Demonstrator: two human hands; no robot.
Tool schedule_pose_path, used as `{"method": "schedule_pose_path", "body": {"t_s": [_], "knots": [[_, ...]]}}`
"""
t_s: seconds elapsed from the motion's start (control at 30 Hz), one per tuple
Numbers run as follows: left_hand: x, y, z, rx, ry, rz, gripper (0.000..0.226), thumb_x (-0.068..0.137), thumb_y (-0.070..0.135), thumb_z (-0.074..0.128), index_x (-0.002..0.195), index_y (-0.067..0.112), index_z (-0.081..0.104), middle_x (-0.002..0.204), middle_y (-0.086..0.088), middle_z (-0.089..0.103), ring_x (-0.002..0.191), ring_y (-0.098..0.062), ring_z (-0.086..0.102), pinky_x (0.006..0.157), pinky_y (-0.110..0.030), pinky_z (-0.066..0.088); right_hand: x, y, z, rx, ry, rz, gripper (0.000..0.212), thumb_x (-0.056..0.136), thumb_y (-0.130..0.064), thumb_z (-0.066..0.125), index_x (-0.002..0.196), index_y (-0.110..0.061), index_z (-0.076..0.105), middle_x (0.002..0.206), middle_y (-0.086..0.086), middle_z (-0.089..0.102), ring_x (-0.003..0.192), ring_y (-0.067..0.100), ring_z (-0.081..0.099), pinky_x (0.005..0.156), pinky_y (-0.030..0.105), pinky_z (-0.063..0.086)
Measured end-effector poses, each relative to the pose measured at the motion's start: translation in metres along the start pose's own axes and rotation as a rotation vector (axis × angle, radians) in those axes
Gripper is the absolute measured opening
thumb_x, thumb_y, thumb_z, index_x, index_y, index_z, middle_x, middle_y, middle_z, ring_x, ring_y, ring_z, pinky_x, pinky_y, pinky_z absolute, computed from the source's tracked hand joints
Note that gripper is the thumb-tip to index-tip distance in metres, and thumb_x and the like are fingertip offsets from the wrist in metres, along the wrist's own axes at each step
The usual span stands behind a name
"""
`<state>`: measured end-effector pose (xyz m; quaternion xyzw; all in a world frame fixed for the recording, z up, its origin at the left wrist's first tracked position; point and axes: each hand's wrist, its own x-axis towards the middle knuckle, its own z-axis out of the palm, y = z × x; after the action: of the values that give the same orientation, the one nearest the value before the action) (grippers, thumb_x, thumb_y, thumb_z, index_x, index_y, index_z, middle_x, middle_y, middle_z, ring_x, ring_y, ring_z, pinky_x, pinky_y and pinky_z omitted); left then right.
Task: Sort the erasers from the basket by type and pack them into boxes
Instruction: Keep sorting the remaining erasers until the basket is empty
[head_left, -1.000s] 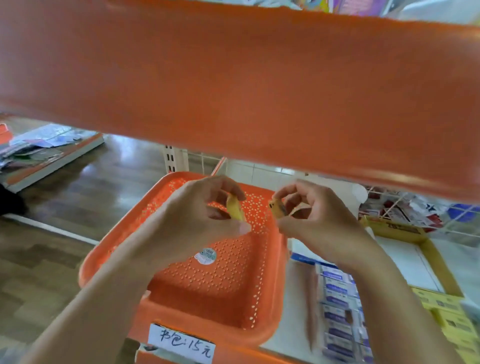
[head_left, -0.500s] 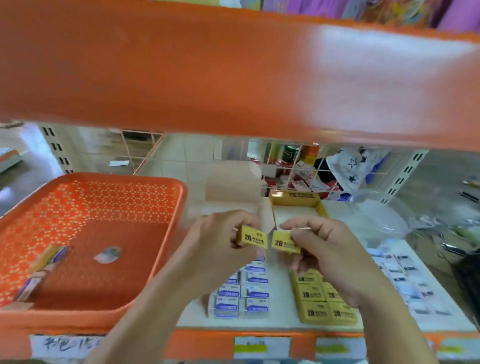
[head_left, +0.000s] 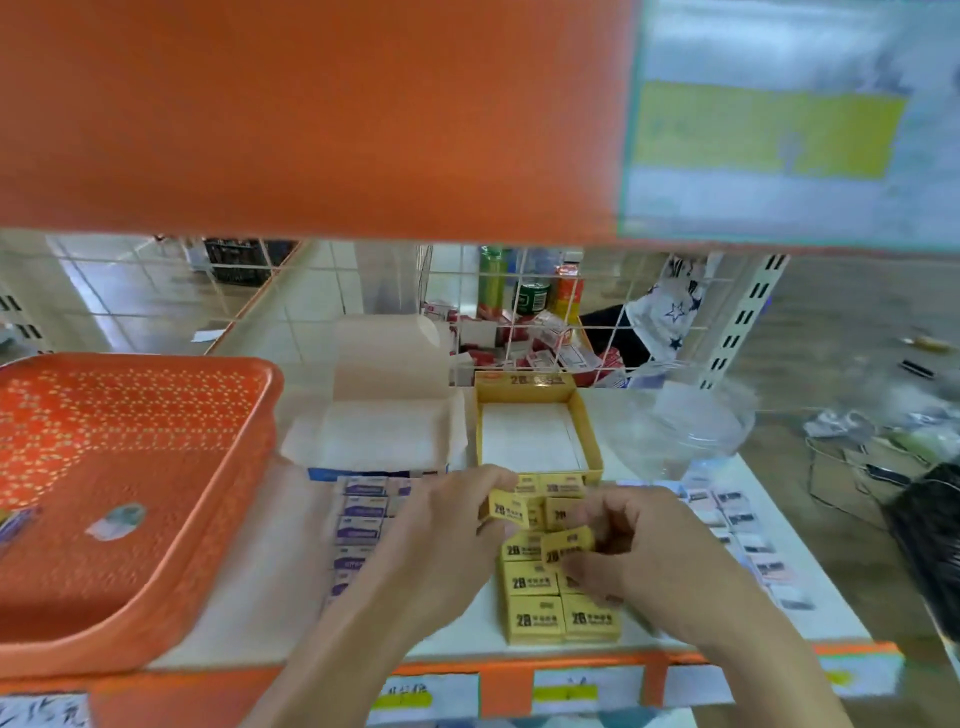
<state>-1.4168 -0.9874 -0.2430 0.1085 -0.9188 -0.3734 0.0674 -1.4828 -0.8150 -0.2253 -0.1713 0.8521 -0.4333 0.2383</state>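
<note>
The yellow erasers, small blocks printed with a black 2B, are lying in a tidy double row on the white shelf near its front edge. They are just in front of the open yellow box, with purple-and-white erasers lying to their left and the orange basket standing far left. The left hand is pinching one yellow eraser in curled fingers over the row's far end, while the right hand is gripping a second yellow eraser just right of it and nearer.
</note>
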Motion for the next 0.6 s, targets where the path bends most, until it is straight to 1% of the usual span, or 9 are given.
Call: {"method": "schedule_pose_path", "body": {"t_s": [0.07, 0.17, 0.2, 0.3, 0.37, 0.43, 0.47, 0.53, 0.6], "knots": [[-0.002, 0.003, 0.008, 0.019, 0.019, 0.001, 0.034, 0.092, 0.030, 0.061, 0.125, 0.038, 0.054, 0.081, 0.018, 0.044, 0.076, 0.004, 0.045, 0.062, -0.007, 0.036, 0.002, 0.003, -0.002, -0.065, -0.014, -0.010, 0.021, 0.071, -0.009, 0.078, 0.079, -0.023, 0.065, 0.066, -0.003, 0.061, 0.058, 0.012, 0.060, 0.060, 0.037, 0.056], [-0.005, 0.008, 0.017, 0.008, 0.023, -0.016, 0.030, 0.092, 0.030, 0.061, 0.120, 0.040, 0.053, 0.087, 0.027, 0.038, 0.080, 0.012, 0.039, 0.070, 0.003, 0.032, 0.005, 0.004, -0.004, -0.177, -0.004, -0.029, 0.021, 0.071, -0.017, 0.078, 0.078, -0.026, 0.060, 0.070, -0.006, 0.062, 0.059, 0.006, 0.059, 0.060, 0.028, 0.053], [-0.005, 0.009, 0.019, 0.004, 0.023, -0.020, 0.029, 0.092, 0.030, 0.061, 0.117, 0.041, 0.053, 0.089, 0.029, 0.037, 0.082, 0.012, 0.038, 0.071, 0.005, 0.030, 0.006, 0.005, -0.005, -0.219, 0.005, -0.034, 0.022, 0.072, -0.020, 0.079, 0.080, -0.027, 0.059, 0.072, -0.007, 0.062, 0.061, 0.004, 0.058, 0.060, 0.025, 0.051], [-0.003, 0.009, 0.021, 0.010, 0.028, -0.024, 0.026, 0.091, 0.029, 0.063, 0.114, 0.038, 0.053, 0.098, 0.027, 0.041, 0.090, 0.007, 0.042, 0.067, -0.002, 0.033, 0.007, 0.004, -0.008, -0.326, 0.024, -0.055, 0.022, 0.075, -0.028, 0.078, 0.083, -0.029, 0.058, 0.078, -0.010, 0.060, 0.067, 0.001, 0.055, 0.059, 0.016, 0.043], [-0.001, 0.009, 0.020, 0.028, 0.035, -0.011, 0.027, 0.091, 0.028, 0.063, 0.115, 0.036, 0.054, 0.106, 0.026, 0.040, 0.101, 0.006, 0.038, 0.076, -0.008, 0.032, 0.007, 0.003, -0.009, -0.381, 0.035, -0.067, 0.020, 0.076, -0.031, 0.076, 0.085, -0.029, 0.058, 0.079, -0.011, 0.058, 0.068, 0.000, 0.054, 0.058, 0.015, 0.041], [-0.001, 0.009, 0.020, 0.073, 0.047, 0.022, 0.028, 0.092, 0.027, 0.062, 0.118, 0.034, 0.054, 0.107, 0.027, 0.037, 0.106, 0.008, 0.032, 0.083, -0.009, 0.026, 0.008, 0.001, -0.008, -0.430, 0.042, -0.072, 0.018, 0.079, -0.033, 0.073, 0.088, -0.029, 0.057, 0.082, -0.013, 0.058, 0.071, 0.000, 0.054, 0.061, 0.017, 0.044], [0.000, 0.009, 0.020, 0.085, 0.051, 0.033, 0.028, 0.092, 0.027, 0.061, 0.118, 0.034, 0.054, 0.107, 0.027, 0.037, 0.106, 0.008, 0.032, 0.082, -0.008, 0.026, 0.008, 0.000, -0.007, -0.456, 0.043, -0.071, 0.018, 0.081, -0.034, 0.071, 0.091, -0.030, 0.056, 0.083, -0.014, 0.057, 0.072, 0.000, 0.054, 0.061, 0.017, 0.044], [0.004, 0.010, 0.020, 0.096, 0.054, 0.047, 0.025, 0.092, 0.026, 0.061, 0.116, 0.033, 0.054, 0.107, 0.026, 0.040, 0.107, 0.006, 0.040, 0.073, -0.006, 0.031, 0.009, 0.000, -0.005, -0.497, 0.049, -0.070, 0.016, 0.084, -0.035, 0.067, 0.092, -0.031, 0.054, 0.084, -0.015, 0.055, 0.073, -0.002, 0.052, 0.061, 0.016, 0.042], [0.006, 0.012, 0.019, 0.130, 0.052, 0.044, 0.025, 0.094, 0.027, 0.059, 0.118, 0.031, 0.052, 0.110, 0.025, 0.039, 0.100, 0.004, 0.044, 0.066, -0.005, 0.034, 0.011, 0.001, -0.004, -0.526, 0.063, -0.068, 0.011, 0.087, -0.034, 0.063, 0.091, -0.030, 0.054, 0.083, -0.014, 0.055, 0.072, -0.001, 0.052, 0.065, 0.018, 0.046]]}}
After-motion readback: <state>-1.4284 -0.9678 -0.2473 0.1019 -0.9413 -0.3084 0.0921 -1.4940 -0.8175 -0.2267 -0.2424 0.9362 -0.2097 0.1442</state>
